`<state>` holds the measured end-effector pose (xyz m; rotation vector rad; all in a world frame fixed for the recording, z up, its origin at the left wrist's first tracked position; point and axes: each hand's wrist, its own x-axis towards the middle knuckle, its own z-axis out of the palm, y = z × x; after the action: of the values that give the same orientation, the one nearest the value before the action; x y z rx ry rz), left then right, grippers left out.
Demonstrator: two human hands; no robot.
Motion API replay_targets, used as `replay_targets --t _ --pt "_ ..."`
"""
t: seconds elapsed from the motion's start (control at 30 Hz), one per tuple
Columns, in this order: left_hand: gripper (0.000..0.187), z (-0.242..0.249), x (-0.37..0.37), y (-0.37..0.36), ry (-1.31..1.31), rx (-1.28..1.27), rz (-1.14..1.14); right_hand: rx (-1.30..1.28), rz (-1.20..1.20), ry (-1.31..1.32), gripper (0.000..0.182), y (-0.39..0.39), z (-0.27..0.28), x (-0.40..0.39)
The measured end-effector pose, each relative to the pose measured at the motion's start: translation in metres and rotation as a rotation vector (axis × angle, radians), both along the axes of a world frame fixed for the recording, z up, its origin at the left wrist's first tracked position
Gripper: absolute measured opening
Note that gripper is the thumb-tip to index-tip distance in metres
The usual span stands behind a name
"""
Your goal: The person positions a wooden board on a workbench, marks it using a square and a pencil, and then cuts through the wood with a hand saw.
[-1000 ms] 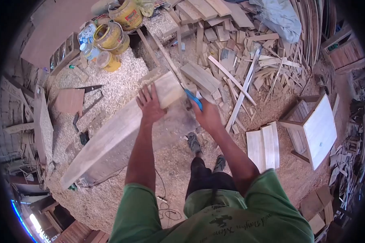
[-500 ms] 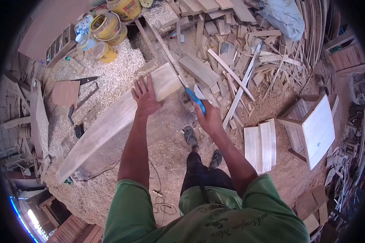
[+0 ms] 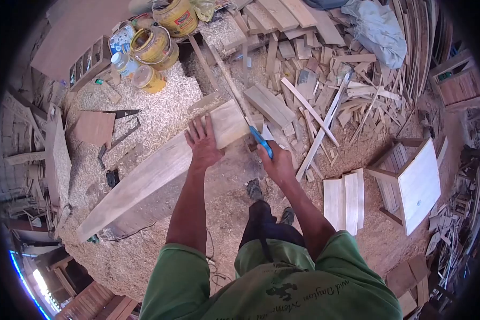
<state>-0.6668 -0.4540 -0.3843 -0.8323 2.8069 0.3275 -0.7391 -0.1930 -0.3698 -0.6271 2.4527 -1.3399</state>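
A long, tapering wooden board (image 3: 144, 170) lies slanted in front of me, its wide end toward the upper right. My left hand (image 3: 203, 145) rests flat on this board near the wide end, fingers spread. Wrapped round the blue handle of a handsaw (image 3: 261, 143) is my right hand (image 3: 278, 162), just beyond the board's right end. The saw's narrow blade, seen almost edge-on, runs up and left along that end; its exact contact with the wood is hard to make out.
Yellow buckets (image 3: 156, 49) stand upper left among wood shavings. A handsaw with a dark blade (image 3: 125, 113) lies left. Offcuts (image 3: 314, 80) are heaped upper right. Pale curved boards (image 3: 344, 202) and a small wooden stool (image 3: 418, 186) sit right. A cord lies near my feet.
The whole view has shifted slightly, so the scene sits lower and farther right. Against the board, the saw and my right hand have moved a little away from me. My left hand stays on the board.
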Motion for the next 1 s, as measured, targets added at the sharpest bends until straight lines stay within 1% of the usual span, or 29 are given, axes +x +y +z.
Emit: replay_targets --t 0.03,0.07,0.13,0.17,0.23,0.33,0.37,0.4,0.43,0.47,0.53,0.57,0.63,0.7,0.8,0.83,0.9,0.93,0.97,1.0 --pt "0.142 0.001 0.003 0.0 -0.013 0.005 -0.006 -0.01 0.0 -0.02 0.029 0.0 0.009 0.003" --pt "0.142 0.0 0.01 0.002 -0.004 0.002 -0.012 0.025 -0.008 -0.066 0.031 0.019 0.024 0.015" --pt "0.141 -0.002 0.005 0.001 0.049 -0.006 -0.018 0.092 -0.028 -0.171 0.032 0.073 0.067 0.04" --pt "0.141 -0.004 0.003 0.003 0.034 0.0 -0.016 0.117 -0.046 -0.238 0.033 0.097 0.083 0.056" --pt "0.141 -0.003 0.003 0.003 0.024 -0.03 -0.004 0.105 -0.075 -0.304 0.033 0.113 0.092 0.067" --pt "0.145 -0.002 0.003 0.0 0.011 -0.041 -0.021 0.118 -0.01 -0.156 0.032 0.068 0.031 0.041" --pt "0.145 -0.004 0.004 -0.001 0.003 -0.031 -0.022 0.047 -0.032 -0.068 0.03 0.037 0.027 0.024" --pt "0.145 -0.004 0.001 -0.001 0.014 -0.035 -0.016 0.027 -0.019 -0.056 0.03 0.008 0.007 0.006" --pt "0.145 -0.005 0.002 0.001 0.015 -0.03 -0.008 0.014 -0.005 -0.054 0.03 -0.003 -0.01 -0.002" --pt "0.146 -0.005 0.004 0.0 0.009 -0.026 -0.006 -0.006 -0.003 -0.059 0.03 0.003 -0.009 0.001" --pt "0.146 -0.004 0.005 -0.002 0.001 -0.023 -0.015 -0.034 0.001 -0.077 0.029 0.021 0.01 0.012" --pt "0.147 -0.006 0.005 -0.001 0.004 -0.018 -0.014 0.011 0.004 -0.078 0.029 0.048 0.031 0.024" --pt "0.147 -0.003 0.008 0.003 -0.022 0.004 -0.005 0.114 -0.019 -0.171 0.03 0.108 0.067 0.056" --pt "0.148 -0.003 -0.002 -0.003 -0.015 0.002 0.003 0.047 -0.08 -0.206 0.025 0.137 0.092 0.077" --pt "0.147 -0.004 0.002 -0.005 -0.021 -0.012 -0.014 0.146 -0.019 -0.158 0.028 0.11 0.067 0.057" --pt "0.146 -0.005 0.002 -0.006 -0.012 -0.013 -0.016 0.159 -0.026 -0.055 0.031 0.083 0.051 0.045" --pt "0.145 -0.004 0.005 -0.002 -0.013 -0.006 -0.006 0.039 -0.013 -0.095 0.031 0.03 0.011 0.014" --pt "0.144 -0.004 0.002 -0.003 -0.016 -0.001 0.002 0.035 -0.003 -0.076 0.029 0.007 0.003 -0.001" --pt "0.144 -0.004 0.001 -0.002 -0.025 0.009 0.008 0.039 0.005 -0.064 0.028 -0.001 -0.001 -0.008" --pt "0.144 -0.002 0.0 -0.001 -0.019 0.021 0.009 0.024 -0.005 -0.053 0.027 0.008 0.002 -0.003"
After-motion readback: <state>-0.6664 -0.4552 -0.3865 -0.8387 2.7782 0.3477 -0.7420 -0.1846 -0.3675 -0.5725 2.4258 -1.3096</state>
